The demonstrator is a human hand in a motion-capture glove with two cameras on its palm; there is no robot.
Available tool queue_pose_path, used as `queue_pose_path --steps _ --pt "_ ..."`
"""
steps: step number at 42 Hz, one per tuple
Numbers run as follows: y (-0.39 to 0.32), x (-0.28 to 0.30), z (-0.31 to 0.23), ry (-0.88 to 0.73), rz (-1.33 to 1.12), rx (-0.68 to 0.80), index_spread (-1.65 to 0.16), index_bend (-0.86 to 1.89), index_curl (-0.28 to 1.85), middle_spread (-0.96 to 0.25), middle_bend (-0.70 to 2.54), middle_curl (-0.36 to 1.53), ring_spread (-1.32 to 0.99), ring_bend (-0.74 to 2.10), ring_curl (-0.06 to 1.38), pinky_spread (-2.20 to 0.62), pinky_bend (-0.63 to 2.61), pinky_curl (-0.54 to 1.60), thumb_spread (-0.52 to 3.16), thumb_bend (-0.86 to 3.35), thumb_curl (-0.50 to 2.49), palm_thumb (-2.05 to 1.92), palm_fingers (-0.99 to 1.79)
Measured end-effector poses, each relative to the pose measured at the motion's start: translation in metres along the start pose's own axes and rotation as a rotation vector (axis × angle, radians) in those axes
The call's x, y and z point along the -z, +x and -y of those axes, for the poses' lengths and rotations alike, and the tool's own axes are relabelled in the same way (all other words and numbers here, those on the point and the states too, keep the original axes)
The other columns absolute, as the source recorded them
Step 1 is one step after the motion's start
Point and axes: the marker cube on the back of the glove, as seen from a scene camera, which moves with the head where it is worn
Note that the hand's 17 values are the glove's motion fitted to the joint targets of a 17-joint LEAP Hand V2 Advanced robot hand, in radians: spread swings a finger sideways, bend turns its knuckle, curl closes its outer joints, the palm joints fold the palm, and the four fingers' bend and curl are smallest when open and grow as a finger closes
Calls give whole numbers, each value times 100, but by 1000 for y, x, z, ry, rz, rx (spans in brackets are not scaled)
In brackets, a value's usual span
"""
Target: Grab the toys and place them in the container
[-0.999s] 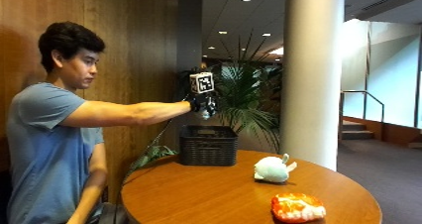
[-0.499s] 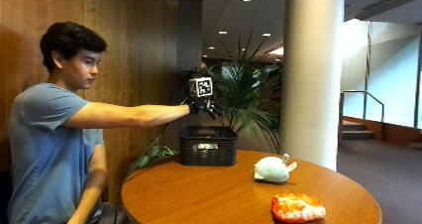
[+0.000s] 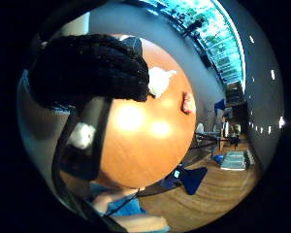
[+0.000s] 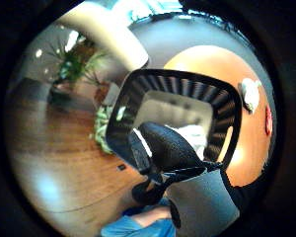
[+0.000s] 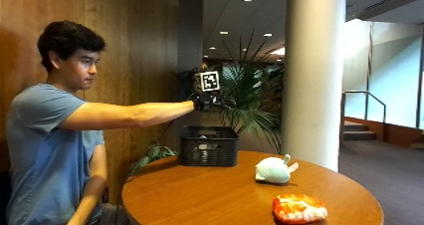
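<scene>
My gloved right hand [image 5: 213,101] is held out at arm's length, well above the black slatted basket [image 5: 209,146] at the back of the round wooden table [image 5: 199,195]. Its fingers [image 3: 87,68] are loosely curled and I see nothing in them. From the thumb side palm view I look straight down into the basket [image 4: 138,86], where something white [image 4: 192,133] lies on the bottom. A white plush toy [image 5: 273,170] sits on the table right of the basket. An orange and white toy [image 5: 299,208] lies near the table's front edge.
A wide white pillar [image 5: 317,70] stands just behind the table on the right. A potted palm [image 5: 255,95] rises behind the basket, and a wood-panelled wall [image 5: 132,46] runs along the left. The person's bare left arm hangs at their side.
The hand stays high above the basket with hardly any movement. Both toys on the table lie where they were.
</scene>
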Motion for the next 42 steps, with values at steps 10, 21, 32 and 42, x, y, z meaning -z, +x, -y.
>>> queue_pose_path --steps 10,21,32,42 --pt "-18 -1 34 2 -130 -73 -32 12 34 0 13 42 6 46 27 6 137 40 116 -5 36 -6 -19" --pt "46 12 47 38 -155 -138 -31 11 29 0 13 36 7 38 25 8 131 37 115 -5 31 -6 -19" --pt "103 9 68 43 -166 -144 -30 11 26 0 14 33 7 36 25 9 128 36 115 -5 27 -6 -17" --pt "151 -25 111 -1 -162 -185 -30 11 24 0 14 31 7 34 26 9 127 35 114 -5 26 -5 -15"
